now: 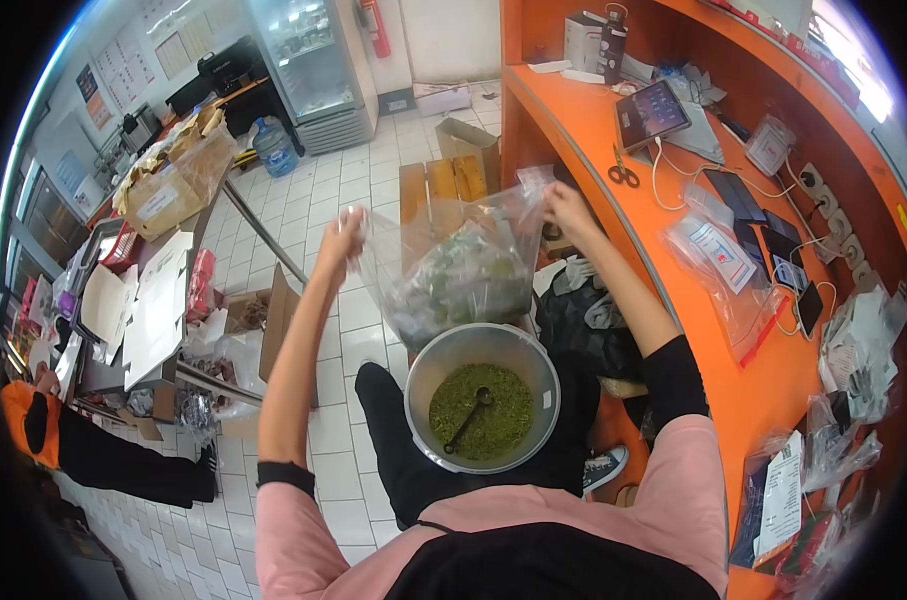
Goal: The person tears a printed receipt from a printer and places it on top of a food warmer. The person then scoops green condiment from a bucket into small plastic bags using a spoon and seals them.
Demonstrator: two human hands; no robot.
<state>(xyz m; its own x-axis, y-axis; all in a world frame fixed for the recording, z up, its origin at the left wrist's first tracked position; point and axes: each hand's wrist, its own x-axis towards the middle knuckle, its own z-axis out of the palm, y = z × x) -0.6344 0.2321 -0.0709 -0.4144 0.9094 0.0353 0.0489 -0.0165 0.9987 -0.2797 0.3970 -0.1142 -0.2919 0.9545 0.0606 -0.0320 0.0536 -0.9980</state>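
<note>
Single head-worn cam, wide fisheye with dark rounded edges, looking forward and steeply down from above the wearer's chest (534,505), which crowds the bottom of frame. Bucket (420,390) sits close, just below centre; left hand (342,240) and right hand (566,212) are farther out, above it. Orange counter (639,225) runs up the right, tiled floor (339,440) shows left and centre, glass-door fridge (314,60) is far off, top left.

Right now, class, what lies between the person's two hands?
In the head view, a clear plastic bag stretches between the left hand and right hand, green contents inside.
</note>
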